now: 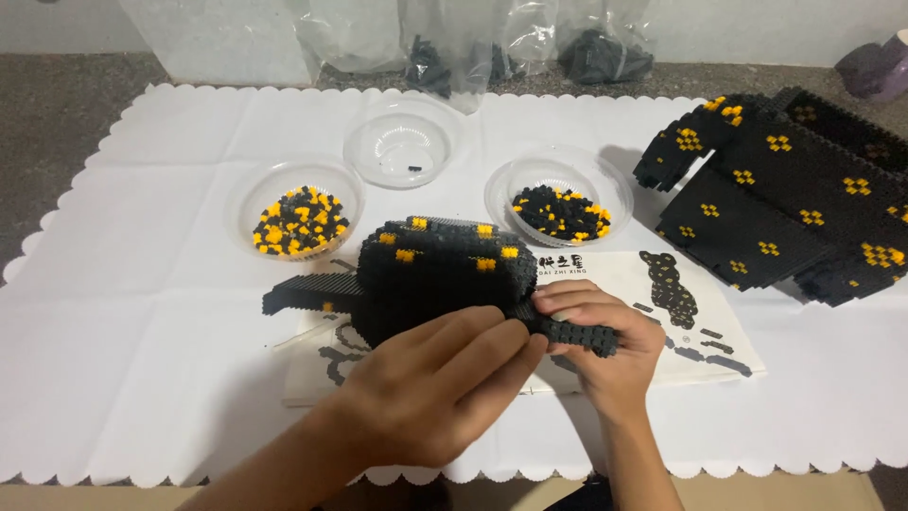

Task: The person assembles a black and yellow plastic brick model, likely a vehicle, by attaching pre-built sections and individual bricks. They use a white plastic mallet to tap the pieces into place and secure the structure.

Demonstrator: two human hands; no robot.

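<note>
A grey speckled table (57, 114) carries a white scallop-edged cloth (142, 322). On the cloth lie three clear bowls (402, 147), two of them filled with black and yellow bricks, a printed instruction sheet (653, 322) and a large black brick assembly (785, 199). Clear plastic bags (454, 47) lie at the table's far edge.

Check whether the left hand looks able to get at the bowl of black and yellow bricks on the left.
Probably yes: the left hand rests on the black brick model, and the left bowl sits open beyond it, with only bare white cloth around.
</note>
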